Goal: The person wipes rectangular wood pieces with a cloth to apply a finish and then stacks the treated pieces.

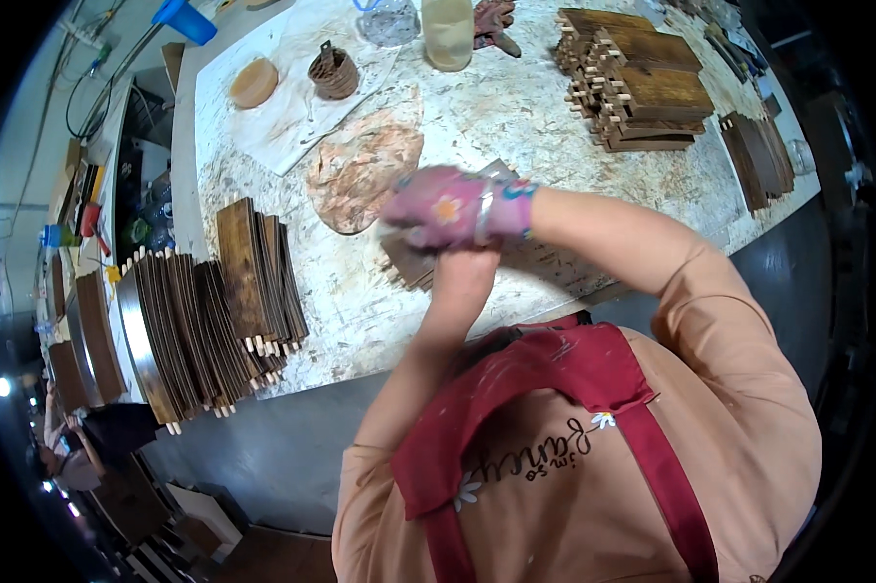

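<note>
Cannot tell either grip, spread or pinching, with the left hand point(465, 268) mostly hidden under the blurred, pink-gloved right hand point(440, 208), but can see a partly covered board point(407, 262) beneath, jutting toward seven o'clock.

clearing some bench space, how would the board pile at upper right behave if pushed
The board pile would probably shift apart rather than slide as one: its boards are stacked unevenly, with no strap visible. Each likely stays stiff, being flat and straight-edged. The pegs might snag, since they jut from the left ends.
</note>
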Available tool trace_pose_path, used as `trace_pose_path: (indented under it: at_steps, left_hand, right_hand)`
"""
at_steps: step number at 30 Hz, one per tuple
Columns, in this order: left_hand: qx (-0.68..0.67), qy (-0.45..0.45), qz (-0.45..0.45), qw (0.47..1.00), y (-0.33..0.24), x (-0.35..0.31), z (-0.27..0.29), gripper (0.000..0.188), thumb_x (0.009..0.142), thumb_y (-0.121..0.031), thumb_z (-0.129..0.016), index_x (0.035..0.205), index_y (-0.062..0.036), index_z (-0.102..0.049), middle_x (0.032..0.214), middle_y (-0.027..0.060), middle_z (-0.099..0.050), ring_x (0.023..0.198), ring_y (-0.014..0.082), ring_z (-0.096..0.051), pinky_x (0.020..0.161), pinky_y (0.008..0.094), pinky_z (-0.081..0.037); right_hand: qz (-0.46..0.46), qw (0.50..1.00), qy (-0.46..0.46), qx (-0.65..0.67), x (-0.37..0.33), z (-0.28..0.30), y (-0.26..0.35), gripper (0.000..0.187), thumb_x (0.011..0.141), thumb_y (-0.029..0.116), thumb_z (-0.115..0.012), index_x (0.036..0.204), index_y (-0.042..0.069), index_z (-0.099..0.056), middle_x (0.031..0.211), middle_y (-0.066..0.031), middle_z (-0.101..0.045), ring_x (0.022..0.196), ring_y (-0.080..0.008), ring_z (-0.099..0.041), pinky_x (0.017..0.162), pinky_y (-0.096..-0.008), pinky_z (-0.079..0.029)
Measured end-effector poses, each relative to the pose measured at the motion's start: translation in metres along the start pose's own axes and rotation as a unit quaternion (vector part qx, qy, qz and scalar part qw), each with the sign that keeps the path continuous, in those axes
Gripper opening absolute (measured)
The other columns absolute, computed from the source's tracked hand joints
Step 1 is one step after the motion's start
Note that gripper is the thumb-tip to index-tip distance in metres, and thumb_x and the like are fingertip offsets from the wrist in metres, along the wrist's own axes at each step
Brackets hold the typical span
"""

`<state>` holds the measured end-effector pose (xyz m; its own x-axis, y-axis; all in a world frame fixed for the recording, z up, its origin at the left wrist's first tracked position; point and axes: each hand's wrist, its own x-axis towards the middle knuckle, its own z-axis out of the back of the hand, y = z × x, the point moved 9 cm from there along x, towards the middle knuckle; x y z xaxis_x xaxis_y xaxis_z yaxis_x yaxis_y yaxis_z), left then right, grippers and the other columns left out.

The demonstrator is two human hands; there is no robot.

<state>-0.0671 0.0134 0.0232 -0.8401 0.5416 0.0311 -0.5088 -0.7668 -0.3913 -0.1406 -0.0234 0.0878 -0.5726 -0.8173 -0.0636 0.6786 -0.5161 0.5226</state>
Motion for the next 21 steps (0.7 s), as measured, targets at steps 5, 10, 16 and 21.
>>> trace_pose_path:
  at_steps: [5, 10, 16, 21]
  left_hand:
    - [-0.013, -0.183, -0.084, 0.980, -0.015, -0.003, 0.033, 0.039, 0.086, -0.004, -0.051, 0.125, -0.0058, -0.060, 0.136, 0.0115, -0.057, 0.128, 0.0318, -0.051, 0.106, 0.0461, -0.040]
    - [0.000, -0.184, -0.082, 0.979, -0.016, -0.003, 0.032, 0.041, 0.086, -0.004, -0.052, 0.126, -0.0050, -0.059, 0.135, 0.0120, -0.056, 0.127, 0.0314, -0.052, 0.105, 0.0467, -0.041]
    - [-0.054, -0.037, 0.169, 0.983, 0.029, 0.001, -0.029, 0.042, 0.098, -0.018, -0.045, 0.138, -0.0038, -0.049, 0.135, 0.0154, -0.051, 0.128, 0.0280, -0.047, 0.111, 0.0421, -0.033]
    - [0.092, -0.113, -0.037, 0.989, -0.017, 0.003, 0.009, 0.038, 0.087, -0.010, -0.053, 0.123, -0.0014, -0.061, 0.122, 0.0166, -0.060, 0.119, 0.0340, -0.054, 0.098, 0.0451, -0.043]
  right_hand:
    - [-0.170, 0.984, 0.031, 0.047, -0.080, 0.055, -0.082, 0.034, 0.084, 0.018, -0.069, 0.116, 0.007, -0.067, 0.094, -0.0157, -0.065, 0.082, -0.0293, -0.065, 0.076, -0.0393, -0.052]
    - [-0.171, 0.982, -0.065, 0.053, -0.077, 0.071, -0.083, 0.023, 0.085, 0.022, -0.065, 0.105, 0.010, -0.063, 0.089, -0.0111, -0.063, 0.078, -0.0241, -0.064, 0.069, -0.0374, -0.052]
    - [0.139, 0.989, 0.033, -0.035, -0.016, -0.010, 0.053, 0.026, 0.089, 0.033, -0.060, 0.102, 0.011, -0.061, 0.094, -0.0150, -0.063, 0.087, -0.0337, -0.064, 0.073, -0.0442, -0.052]
    - [0.043, 0.998, -0.031, 0.029, 0.008, 0.003, 0.007, 0.039, 0.089, 0.045, -0.058, 0.091, 0.006, -0.057, 0.084, -0.0149, -0.063, 0.084, -0.0347, -0.063, 0.075, -0.0425, -0.051]
